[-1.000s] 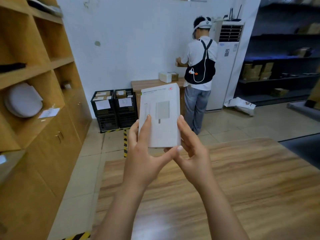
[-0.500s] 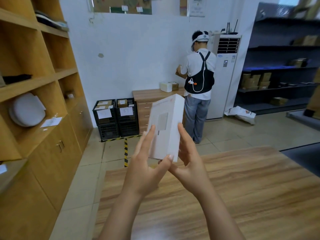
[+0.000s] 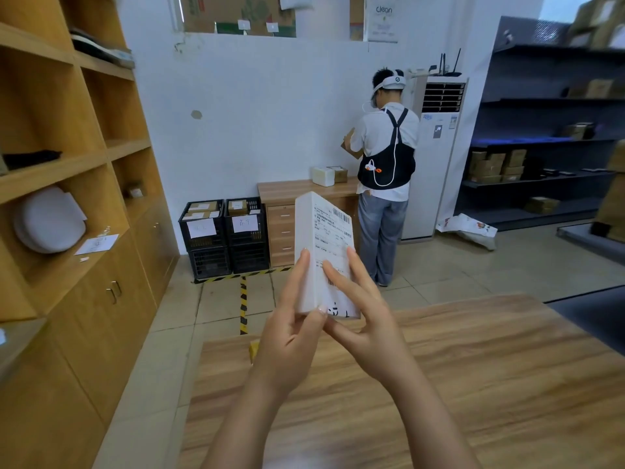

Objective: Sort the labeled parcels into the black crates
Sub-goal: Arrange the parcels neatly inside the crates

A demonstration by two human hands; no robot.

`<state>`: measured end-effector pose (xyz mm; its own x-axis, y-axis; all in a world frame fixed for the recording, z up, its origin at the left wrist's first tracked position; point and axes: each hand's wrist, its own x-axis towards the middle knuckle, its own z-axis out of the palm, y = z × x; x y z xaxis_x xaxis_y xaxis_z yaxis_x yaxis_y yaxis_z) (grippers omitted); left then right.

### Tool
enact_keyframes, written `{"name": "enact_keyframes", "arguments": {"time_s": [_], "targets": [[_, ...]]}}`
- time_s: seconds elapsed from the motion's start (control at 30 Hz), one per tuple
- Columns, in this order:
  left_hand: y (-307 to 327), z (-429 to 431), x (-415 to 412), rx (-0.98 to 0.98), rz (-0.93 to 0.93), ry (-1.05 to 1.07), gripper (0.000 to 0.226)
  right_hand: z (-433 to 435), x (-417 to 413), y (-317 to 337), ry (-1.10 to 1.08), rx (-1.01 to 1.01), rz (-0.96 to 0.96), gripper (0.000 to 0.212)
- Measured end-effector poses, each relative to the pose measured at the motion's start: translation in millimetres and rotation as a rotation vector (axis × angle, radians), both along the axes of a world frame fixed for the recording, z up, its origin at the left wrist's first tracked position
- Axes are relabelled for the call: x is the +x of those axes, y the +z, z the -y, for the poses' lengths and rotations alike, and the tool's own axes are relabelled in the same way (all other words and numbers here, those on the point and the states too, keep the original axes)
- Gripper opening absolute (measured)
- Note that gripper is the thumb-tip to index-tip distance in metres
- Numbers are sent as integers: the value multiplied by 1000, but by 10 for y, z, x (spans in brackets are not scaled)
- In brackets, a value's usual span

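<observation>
Table point(image 3: 473, 384): a wood-grain top that filled the lower frame, taken here as the reference for all positions. Shelving point(image 3: 67, 170): tall wooden bays and cupboards that ran along the left of the table, across a strip of tiled floor. Person point(image 3: 385, 184): stood beyond the table's far edge, back turned to it, at a low desk. Black crates point(image 3: 233, 258): stacked two high in two columns beyond the table's far left corner, against the white wall; the upper pair carried paper signs and held brown boxes. Parcel point(image 3: 321, 252): a white box that you held upright above the table's far edge, its printed label point(image 3: 333, 231) turned toward you. Left hand point(image 3: 291, 333): you pinched the parcel's lower left corner, fingers up its side and thumb on the bottom edge. Right hand point(image 3: 365, 319): your fingers lay straight and slightly spread, pressed flat on the label face.
</observation>
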<state>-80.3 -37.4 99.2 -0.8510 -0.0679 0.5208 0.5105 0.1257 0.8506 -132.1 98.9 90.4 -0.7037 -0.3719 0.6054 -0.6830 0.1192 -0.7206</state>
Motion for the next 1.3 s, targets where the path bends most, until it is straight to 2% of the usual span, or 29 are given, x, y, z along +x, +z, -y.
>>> {"name": "enact_keyframes", "arguments": {"time_s": [0.1,0.2,0.47,0.6,0.77,0.9,1.3], "targets": [[-39,26,-31,44,2,21,64,-39,-44,-33,-63,-23,7,67],[-48,84,-75,5,-7,90,64,-91,-94,-16,-114,-37,55,74],[-66,168,-89,-234,-37,181,75,-120,-78,22,-134,-29,32,74],[1,217,-98,-385,-73,249,95,-154,-76,78,-166,4,-61,73],[50,232,-70,-517,-129,319,95,-195,-65,125,-190,34,-164,72],[50,249,-59,-554,-140,367,89,-208,-53,157,-173,41,-218,74],[68,218,-60,-587,-242,406,95,-263,6,212,-202,52,-273,72]]}}
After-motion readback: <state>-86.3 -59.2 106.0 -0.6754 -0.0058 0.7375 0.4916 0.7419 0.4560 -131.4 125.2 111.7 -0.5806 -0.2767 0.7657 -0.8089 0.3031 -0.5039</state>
